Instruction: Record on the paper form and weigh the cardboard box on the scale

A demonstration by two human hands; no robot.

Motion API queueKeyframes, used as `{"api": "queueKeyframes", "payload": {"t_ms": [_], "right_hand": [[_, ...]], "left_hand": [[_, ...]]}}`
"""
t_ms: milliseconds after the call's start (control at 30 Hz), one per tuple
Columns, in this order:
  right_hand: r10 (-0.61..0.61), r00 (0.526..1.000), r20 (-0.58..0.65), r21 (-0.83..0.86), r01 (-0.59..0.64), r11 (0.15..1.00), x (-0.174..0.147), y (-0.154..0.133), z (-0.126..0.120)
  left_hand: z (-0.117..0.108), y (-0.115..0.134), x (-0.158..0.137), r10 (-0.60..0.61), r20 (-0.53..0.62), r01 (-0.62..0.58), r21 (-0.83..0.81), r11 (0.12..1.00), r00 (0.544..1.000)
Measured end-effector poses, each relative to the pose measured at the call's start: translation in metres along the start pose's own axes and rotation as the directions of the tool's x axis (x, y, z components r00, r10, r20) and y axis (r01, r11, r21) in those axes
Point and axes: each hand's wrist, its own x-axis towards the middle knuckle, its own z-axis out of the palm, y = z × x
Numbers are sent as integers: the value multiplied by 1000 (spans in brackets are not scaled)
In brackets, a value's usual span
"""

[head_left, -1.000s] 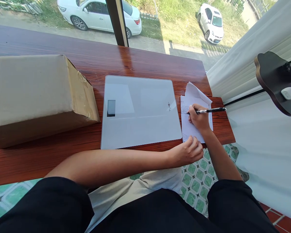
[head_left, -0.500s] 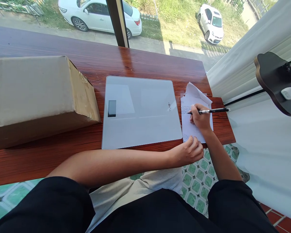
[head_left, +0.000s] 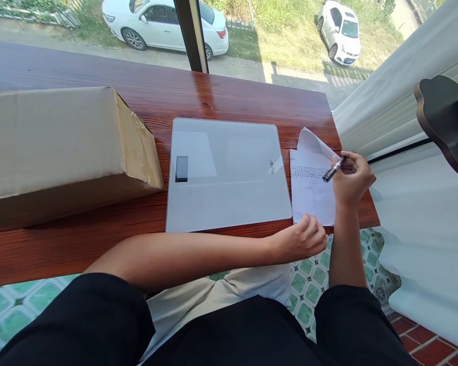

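Note:
My right hand (head_left: 353, 179) is raised over the right edge of the paper, its fingers closed on a black pen (head_left: 333, 169). The pen slants down to the left, with its dark end over the sheet. Rows of handwriting or print run across the upper part of the white paper (head_left: 309, 195), and its far corner curls up. At the paper's near edge rests my left hand (head_left: 303, 237) with curled fingers; anything inside them is hidden. Left of the paper lies a flat whitish panel (head_left: 229, 178) with a small dark display, like a scale.
A large cardboard box (head_left: 53, 142) stands on the left of the reddish wooden table (head_left: 248, 94). White curtains (head_left: 412, 213) hang at the right, beside a dark shelf (head_left: 442, 117). Beyond the window post (head_left: 193, 38), two white cars are parked outside.
My right hand has lifted away from the writing and moved right, turning the pen so it points down-left. My left hand stays at the paper's near edge. The whole view has shifted slightly.

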Motion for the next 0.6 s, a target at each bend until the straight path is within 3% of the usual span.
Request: {"api": "queueKeyframes", "payload": {"t_ms": [100,300,600], "right_hand": [[38,997,72,-9,-37,999,-1,0,2],[73,983,168,-19,-71,997,-5,0,6],[61,969,238,-98,-39,994,-6,4,13]], "left_hand": [[7,3,-1,-23,-51,24,24,999,998],[8,3,-1,-15,-42,16,17,1000,999],[-7,-4,0,27,57,-26,-24,999,998]]}}
